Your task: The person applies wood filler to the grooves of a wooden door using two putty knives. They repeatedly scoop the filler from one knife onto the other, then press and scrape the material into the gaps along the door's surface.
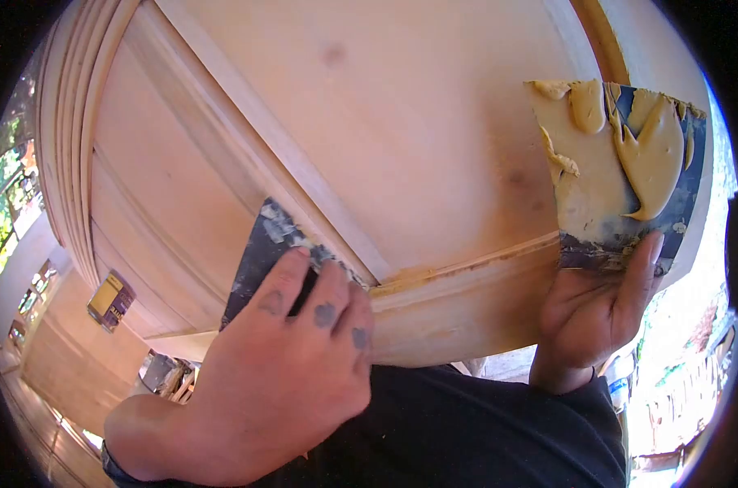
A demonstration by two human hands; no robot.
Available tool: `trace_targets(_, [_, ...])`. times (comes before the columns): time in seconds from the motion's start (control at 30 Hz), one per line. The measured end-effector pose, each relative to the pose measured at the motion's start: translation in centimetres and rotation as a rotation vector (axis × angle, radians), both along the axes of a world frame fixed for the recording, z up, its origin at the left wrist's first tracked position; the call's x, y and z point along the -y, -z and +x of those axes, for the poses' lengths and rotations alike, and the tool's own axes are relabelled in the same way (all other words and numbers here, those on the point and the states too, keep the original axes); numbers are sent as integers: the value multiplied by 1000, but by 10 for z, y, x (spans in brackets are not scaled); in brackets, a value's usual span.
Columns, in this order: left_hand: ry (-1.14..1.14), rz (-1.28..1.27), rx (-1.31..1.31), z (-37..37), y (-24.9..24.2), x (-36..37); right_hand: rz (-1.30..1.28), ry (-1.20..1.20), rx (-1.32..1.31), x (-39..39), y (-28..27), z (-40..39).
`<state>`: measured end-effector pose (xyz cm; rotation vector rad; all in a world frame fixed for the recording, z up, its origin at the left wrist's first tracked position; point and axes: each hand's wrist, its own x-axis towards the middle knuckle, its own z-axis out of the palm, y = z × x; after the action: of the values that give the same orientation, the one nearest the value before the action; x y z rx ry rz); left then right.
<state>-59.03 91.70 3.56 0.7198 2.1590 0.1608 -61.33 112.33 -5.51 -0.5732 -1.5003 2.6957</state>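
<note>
My left hand, its back toward me, grips a dark flat putty spreader smeared with pale filler. The spreader's edge is at the raised moulding of a pale wooden panel; whether it touches is hard to tell. My right hand holds up a second dark flat plate, its thumb on the front face and its other fingers hidden behind. Thick tan putty covers much of that plate. A streak of similar putty runs along the joint near the panel's lower edge.
A small yellow and purple labelled container is at the left by the panel. Beyond it are another wooden panel and a grey container with sticks. Curved grooved trim borders the panel's left side.
</note>
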Motion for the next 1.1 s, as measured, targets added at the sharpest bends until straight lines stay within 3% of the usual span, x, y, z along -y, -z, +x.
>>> trace_targets(0.07, [-12,-33,-78,1,-5,5,201,80,85,8,-3,-3])
trace_targets(0.13, [-36,-51,-206,0,-15,9,121,11,38,5,-3,-2])
trace_targets(0.23, [-291,49,-376,-1,-26,31,97,-52,-13,4,-2,-2])
trace_targets(0.37, [-745,406,-334,23,-13,46,55,-116,-22,2,0,5])
trace_targets(0.4, [-834,465,-302,28,-13,47,-75,-211,-82,4,0,4])
trace_targets(0.5, [-938,542,-309,40,-19,45,-112,-55,133,34,-16,8])
trace_targets(0.63, [-786,578,-560,51,-21,31,-412,-148,294,58,-37,19])
trace_targets(0.77, [-512,258,-898,72,-19,27,-545,-220,391,77,-59,27])
trace_targets(0.9, [-408,137,-1298,90,-9,25,-687,-270,422,88,-72,38])
trace_targets(1.1, [-411,45,-1202,118,20,50,-697,-345,428,86,-75,34])
